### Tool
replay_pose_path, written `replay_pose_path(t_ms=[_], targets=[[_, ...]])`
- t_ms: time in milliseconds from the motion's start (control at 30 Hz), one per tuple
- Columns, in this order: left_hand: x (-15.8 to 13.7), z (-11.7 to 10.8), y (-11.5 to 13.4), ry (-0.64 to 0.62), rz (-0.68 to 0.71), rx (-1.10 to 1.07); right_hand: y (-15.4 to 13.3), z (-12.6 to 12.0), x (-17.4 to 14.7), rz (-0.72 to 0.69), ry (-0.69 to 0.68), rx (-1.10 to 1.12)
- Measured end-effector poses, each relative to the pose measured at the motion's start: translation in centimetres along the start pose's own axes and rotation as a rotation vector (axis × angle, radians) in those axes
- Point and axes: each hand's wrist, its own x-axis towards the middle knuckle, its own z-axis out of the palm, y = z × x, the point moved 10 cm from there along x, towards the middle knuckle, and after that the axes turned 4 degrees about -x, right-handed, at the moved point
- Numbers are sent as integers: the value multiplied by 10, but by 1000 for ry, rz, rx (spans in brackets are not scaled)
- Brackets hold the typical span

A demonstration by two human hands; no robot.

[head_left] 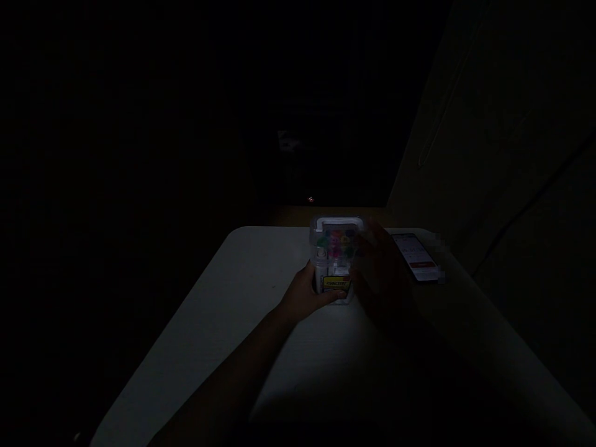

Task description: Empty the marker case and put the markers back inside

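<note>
Clear plastic box [331, 266], yellow-labelled, colourful toward twelve o'clock: our left hand [302, 294] curls round it; at three, our right hand's [384, 273] grip we cannot tell.

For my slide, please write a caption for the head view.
Dim scene: left hand grips a clear box, right hand beside it, phone on white table.

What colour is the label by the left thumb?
The label is mainly yellow with dark markings; the head view shows it.
</note>
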Motion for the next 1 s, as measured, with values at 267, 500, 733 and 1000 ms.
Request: replay_pose_path(t_ms=[267, 500, 733, 1000], targets=[[-1, 0, 2, 0, -8, 1, 1, -2, 5, 5, 16, 6], [-2, -2, 6, 16, 9, 26, -1, -2, 6, -12, 24, 25], [-1, -2, 10, 24, 22, 61, -3, -1, 7, -31, -3, 3], [-1, -3, 8, 27, 48, 48, -2, 0, 10, 43, -27, 2]])
